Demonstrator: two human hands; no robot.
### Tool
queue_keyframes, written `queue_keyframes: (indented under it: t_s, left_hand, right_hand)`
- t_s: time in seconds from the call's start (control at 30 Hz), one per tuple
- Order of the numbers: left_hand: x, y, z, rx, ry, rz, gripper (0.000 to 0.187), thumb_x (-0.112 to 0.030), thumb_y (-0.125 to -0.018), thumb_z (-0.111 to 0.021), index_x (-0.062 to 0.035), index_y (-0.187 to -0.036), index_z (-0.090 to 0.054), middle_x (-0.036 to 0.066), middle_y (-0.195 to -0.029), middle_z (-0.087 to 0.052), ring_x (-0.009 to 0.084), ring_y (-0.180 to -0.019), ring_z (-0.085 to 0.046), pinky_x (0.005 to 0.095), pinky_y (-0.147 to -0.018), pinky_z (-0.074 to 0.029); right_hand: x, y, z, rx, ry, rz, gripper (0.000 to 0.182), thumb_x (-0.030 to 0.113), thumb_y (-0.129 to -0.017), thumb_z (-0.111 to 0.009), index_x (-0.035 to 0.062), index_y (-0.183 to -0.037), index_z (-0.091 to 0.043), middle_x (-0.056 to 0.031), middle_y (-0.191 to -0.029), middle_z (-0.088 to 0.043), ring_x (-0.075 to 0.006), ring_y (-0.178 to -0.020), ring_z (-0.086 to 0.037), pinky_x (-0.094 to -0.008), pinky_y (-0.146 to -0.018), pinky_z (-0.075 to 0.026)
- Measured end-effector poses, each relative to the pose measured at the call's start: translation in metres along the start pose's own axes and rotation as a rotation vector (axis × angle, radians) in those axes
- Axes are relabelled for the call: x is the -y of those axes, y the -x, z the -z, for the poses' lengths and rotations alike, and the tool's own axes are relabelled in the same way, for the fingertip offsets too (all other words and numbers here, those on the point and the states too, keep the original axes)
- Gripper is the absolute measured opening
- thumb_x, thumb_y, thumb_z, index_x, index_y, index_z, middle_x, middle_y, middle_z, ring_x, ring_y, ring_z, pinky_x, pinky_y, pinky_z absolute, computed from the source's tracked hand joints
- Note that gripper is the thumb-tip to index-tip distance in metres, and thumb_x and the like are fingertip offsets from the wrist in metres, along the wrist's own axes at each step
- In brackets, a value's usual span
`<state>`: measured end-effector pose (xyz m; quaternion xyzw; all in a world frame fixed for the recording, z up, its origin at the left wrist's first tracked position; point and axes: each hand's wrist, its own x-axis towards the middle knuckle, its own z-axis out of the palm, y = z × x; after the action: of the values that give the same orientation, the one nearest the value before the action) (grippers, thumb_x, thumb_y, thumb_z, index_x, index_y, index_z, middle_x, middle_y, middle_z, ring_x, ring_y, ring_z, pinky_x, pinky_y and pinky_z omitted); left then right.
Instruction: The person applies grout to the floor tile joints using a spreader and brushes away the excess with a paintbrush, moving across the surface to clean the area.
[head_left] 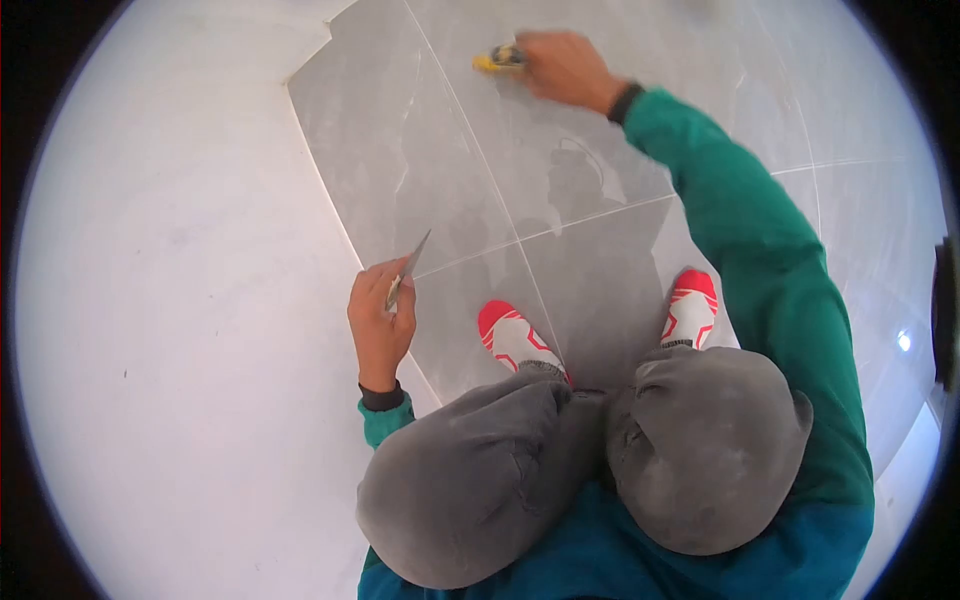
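Observation:
My left hand [380,315] is closed around the pale handle of a putty knife [411,262], beside the base of the white wall. Its thin grey blade points up and away from me, seen nearly edge-on. Farther out over the floor, my right hand [565,68] grips a small yellow-and-black object [498,60], held low against or just above a grey tile. Motion blur and my fingers hide its exact kind. Beneath both hands lie the grey floor tiles [370,150] with pale joint lines.
A white wall [180,300] runs along the left, with a corner at the upper left. Shiny wet-looking marks [580,175] show on the tile below my right arm. My feet in red-and-white socks [515,335] and my bent grey-trousered knees [710,450] fill the near side.

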<state>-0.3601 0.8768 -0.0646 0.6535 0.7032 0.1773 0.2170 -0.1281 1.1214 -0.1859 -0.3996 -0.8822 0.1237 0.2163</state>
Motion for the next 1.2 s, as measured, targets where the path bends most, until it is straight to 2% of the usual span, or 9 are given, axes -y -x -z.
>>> queue_keyframes:
  t_s: [0.17,0.4,0.6,0.67,0.87,1.0,1.13,1.17,1.2]
  left_hand:
    - [-0.001,-0.001,-0.01,0.035,-0.023,-0.018,0.024,0.001,-0.073,-0.056,-0.0045,-0.095,-0.062,0.009,-0.088,-0.06,0.0239,-0.08,-0.055,0.0319,-0.07,-0.044]
    - [-0.041,-0.036,-0.082,0.233,-0.128,-0.402,0.044,-0.002,-0.063,-0.057,-0.0113,-0.107,-0.057,0.006,-0.097,-0.055,0.0235,-0.082,-0.051,0.0338,-0.067,-0.043]
    - [-0.088,-0.08,-0.183,0.127,-0.169,-0.822,0.039,-0.01,-0.072,-0.05,-0.0093,-0.111,-0.053,0.009,-0.1,-0.052,0.0251,-0.087,-0.05,0.0371,-0.074,-0.04]
    - [-0.106,-0.116,-0.206,0.078,-0.252,-0.812,0.035,-0.011,-0.075,-0.047,-0.0112,-0.11,-0.053,0.009,-0.094,-0.051,0.0245,-0.084,-0.05,0.0376,-0.072,-0.041]
    - [-0.146,-0.306,-0.226,-0.054,-0.438,-0.786,0.023,-0.013,-0.078,-0.048,-0.0149,-0.099,-0.056,0.007,-0.087,-0.052,0.0264,-0.078,-0.054,0.0391,-0.063,-0.046]
    - [-0.153,-0.381,-0.193,0.048,-0.686,-0.588,0.023,-0.016,-0.079,-0.049,-0.0131,-0.1,-0.058,0.01,-0.089,-0.056,0.0295,-0.081,-0.057,0.0419,-0.067,-0.047]
    - [-0.128,-0.336,-0.147,-0.117,-0.382,-0.662,0.025,-0.01,-0.079,-0.051,-0.0107,-0.104,-0.058,0.012,-0.083,-0.052,0.0308,-0.078,-0.052,0.0387,-0.068,-0.043]
    - [-0.125,-0.305,-0.14,-0.143,-0.339,-0.672,0.026,-0.01,-0.08,-0.052,-0.0092,-0.105,-0.056,0.012,-0.086,-0.05,0.0301,-0.078,-0.051,0.0385,-0.069,-0.043]
    - [-0.124,-0.273,-0.131,-0.073,-0.331,-0.659,0.027,-0.01,-0.08,-0.052,-0.0089,-0.107,-0.055,0.012,-0.087,-0.049,0.0294,-0.078,-0.051,0.0381,-0.069,-0.043]
  right_hand:
    - [0.066,0.11,0.0,0.727,-0.472,-0.118,0.045,0.049,-0.071,-0.059,0.0044,-0.069,-0.059,-0.0173,-0.068,-0.059,-0.0356,-0.06,-0.056,-0.0451,-0.055,-0.044]
    - [-0.074,0.033,0.084,0.019,0.24,-0.453,0.048,0.047,-0.072,-0.061,-0.0008,-0.076,-0.064,-0.0153,-0.064,-0.06,-0.0288,-0.059,-0.058,-0.036,-0.054,-0.046]
    - [-0.079,0.161,0.181,-0.383,-0.493,-0.801,0.035,0.025,-0.08,-0.06,-0.0044,-0.099,-0.058,-0.0048,-0.09,-0.061,-0.0108,-0.08,-0.057,-0.0254,-0.069,-0.045]
    - [-0.057,0.224,0.201,-0.408,-0.425,-0.932,0.031,0.025,-0.081,-0.058,-0.0022,-0.097,-0.059,-0.0029,-0.082,-0.059,-0.0088,-0.071,-0.052,-0.0245,-0.06,-0.042]
    - [0.019,0.389,0.23,-0.56,-0.403,-1.291,0.047,0.019,-0.084,-0.053,-0.0045,-0.123,-0.04,-0.012,-0.112,-0.051,-0.0188,-0.102,-0.049,-0.0283,-0.088,-0.038]
    - [0.065,0.491,0.212,-0.618,-0.111,-1.451,0.05,0.016,-0.084,-0.052,-0.0042,-0.127,-0.035,-0.014,-0.117,-0.049,-0.0195,-0.102,-0.05,-0.0294,-0.088,-0.039]
    - [0.074,0.499,0.147,-0.955,-0.322,-1.443,0.053,0.012,-0.079,-0.053,-0.0018,-0.127,-0.034,-0.0126,-0.115,-0.049,-0.0191,-0.101,-0.05,-0.029,-0.084,-0.041]
    - [0.058,0.488,0.117,-0.496,0.287,-1.309,0.055,0.013,-0.079,-0.053,-0.0004,-0.128,-0.031,-0.0111,-0.117,-0.046,-0.0187,-0.1,-0.048,-0.0285,-0.082,-0.042]
    - [0.046,0.428,0.102,-0.736,-0.384,-1.457,0.054,0.013,-0.08,-0.053,-0.0015,-0.127,-0.031,-0.0098,-0.112,-0.045,-0.0197,-0.097,-0.047,-0.0301,-0.084,-0.04]
